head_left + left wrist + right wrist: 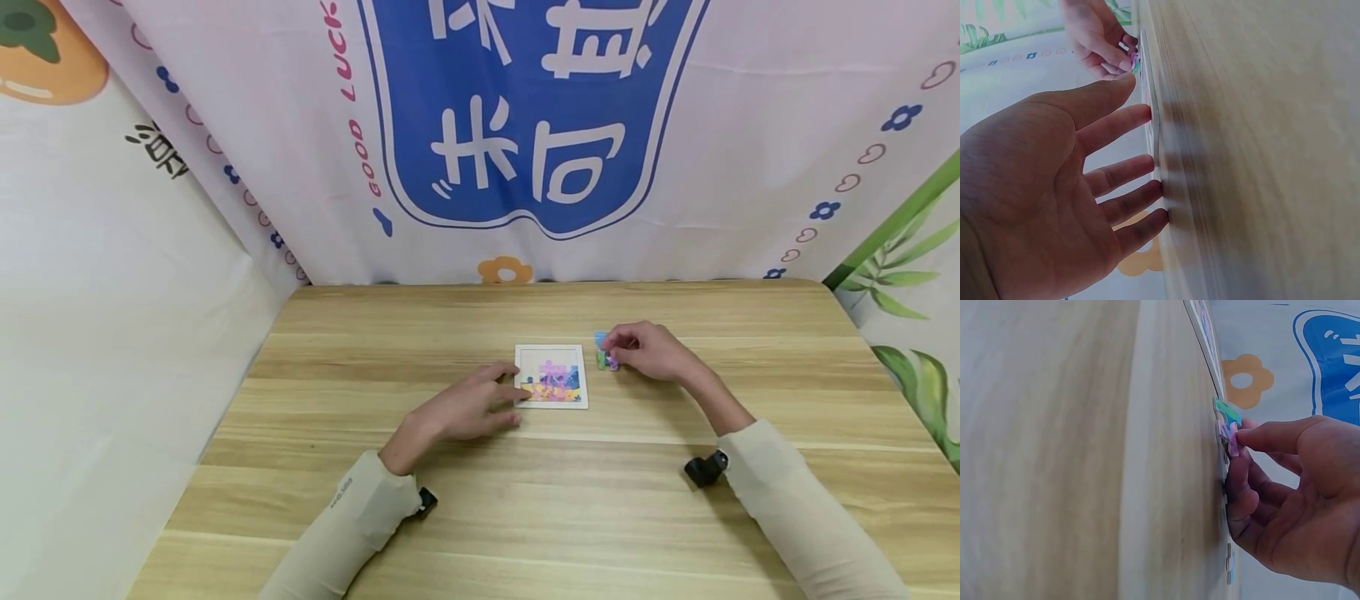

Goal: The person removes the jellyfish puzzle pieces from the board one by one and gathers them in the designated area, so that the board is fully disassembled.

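A square jigsaw puzzle tray [587,392] with a white border lies on the table. Pink, yellow and blue pieces fill its lower and right parts, while the upper left shows pale bare backing. My left hand [474,406] rests at the tray's left side with fingers spread and nearly straight, some fingertips over the border. Just right of the tray, my right hand [651,352] pinches a green and purple puzzle piece [1229,415] between thumb and fingers, close to the tabletop. A blue piece [601,339] shows beside its fingertips; whatever lies under that hand is hidden.
Both hands work over a wood-grain table [480,508]. Another small piece [1230,562] lies on it beyond the right hand's fingers. A printed white and blue cloth [517,208] hangs along the table's far edge.
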Available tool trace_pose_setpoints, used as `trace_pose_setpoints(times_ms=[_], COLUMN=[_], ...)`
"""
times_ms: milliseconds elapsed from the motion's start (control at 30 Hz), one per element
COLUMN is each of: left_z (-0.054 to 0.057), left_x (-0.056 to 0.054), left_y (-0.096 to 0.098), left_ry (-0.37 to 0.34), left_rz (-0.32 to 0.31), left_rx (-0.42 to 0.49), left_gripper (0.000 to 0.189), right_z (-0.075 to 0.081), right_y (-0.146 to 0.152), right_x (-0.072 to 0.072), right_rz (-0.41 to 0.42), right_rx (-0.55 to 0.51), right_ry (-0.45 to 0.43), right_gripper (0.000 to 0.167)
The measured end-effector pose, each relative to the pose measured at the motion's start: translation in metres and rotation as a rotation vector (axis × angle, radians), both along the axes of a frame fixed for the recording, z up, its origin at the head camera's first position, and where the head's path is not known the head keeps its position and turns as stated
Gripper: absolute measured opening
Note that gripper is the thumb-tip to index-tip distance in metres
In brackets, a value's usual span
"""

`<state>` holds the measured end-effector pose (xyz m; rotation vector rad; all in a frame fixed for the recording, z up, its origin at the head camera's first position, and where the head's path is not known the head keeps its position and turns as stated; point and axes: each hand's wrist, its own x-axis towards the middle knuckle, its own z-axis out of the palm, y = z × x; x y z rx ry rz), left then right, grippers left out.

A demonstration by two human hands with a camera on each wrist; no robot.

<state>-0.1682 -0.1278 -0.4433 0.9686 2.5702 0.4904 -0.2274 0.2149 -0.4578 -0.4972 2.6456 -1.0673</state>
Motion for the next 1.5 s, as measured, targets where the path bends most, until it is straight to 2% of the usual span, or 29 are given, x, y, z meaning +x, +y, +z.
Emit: trace_pose_setpoints(times_ms=[467,867,1300,1500], left_z=[-0.002,0.000,-0.002,0.000], left_x=[0.000,0.001,0.000,0.001], left_y=[0.000,0.000,0.002,0.002], left_ry=[-0.001,0.001,0.009,0.007], left_rz=[0.001,0.004,0.005,0.012], left_rx=[0.018,0.020,0.020,0.017], left_gripper=[0.042,0.042,0.040,0.041], right_z=[-0.005,-0.002,-0.001,0.003], right_y=[0.000,-0.002,-0.002,-0.012], right_x=[-0.002,0.001,-0.001,0.000], right_rz=[0.009,0.021,0.003,0.022], right_rx=[0.046,0.060,0.053,0.032], right_ry=[0.034,0.040,0.033,0.029], right_gripper=[0.009,0.009,0.009,0.014])
